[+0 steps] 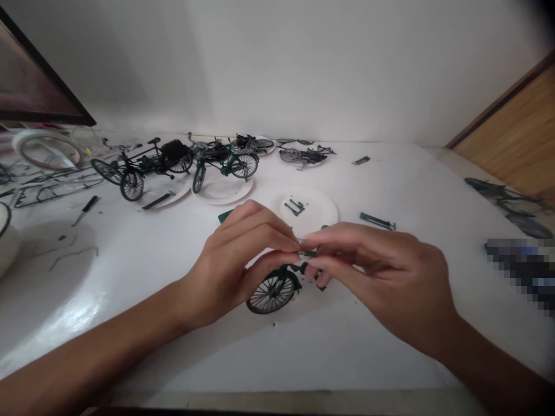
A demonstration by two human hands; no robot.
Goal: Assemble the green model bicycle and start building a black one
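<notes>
My left hand [243, 260] and my right hand [373, 271] meet over the white table, fingers pinched together on a small dark green model bicycle [281, 283]. Its spoked wheel [272, 292] hangs below my left fingers, just above the table. A thin green frame piece [309, 253] shows between my fingertips. Most of the frame is hidden behind my hands.
A paper plate [323, 207] with small green parts lies just behind my hands. Assembled model bicycles [143, 164] [225, 162] stand at the back left on other plates [223, 190]. A loose green part [376, 220] lies to the right; a black tool [87, 208] and bent wires [71, 254] lie to the left.
</notes>
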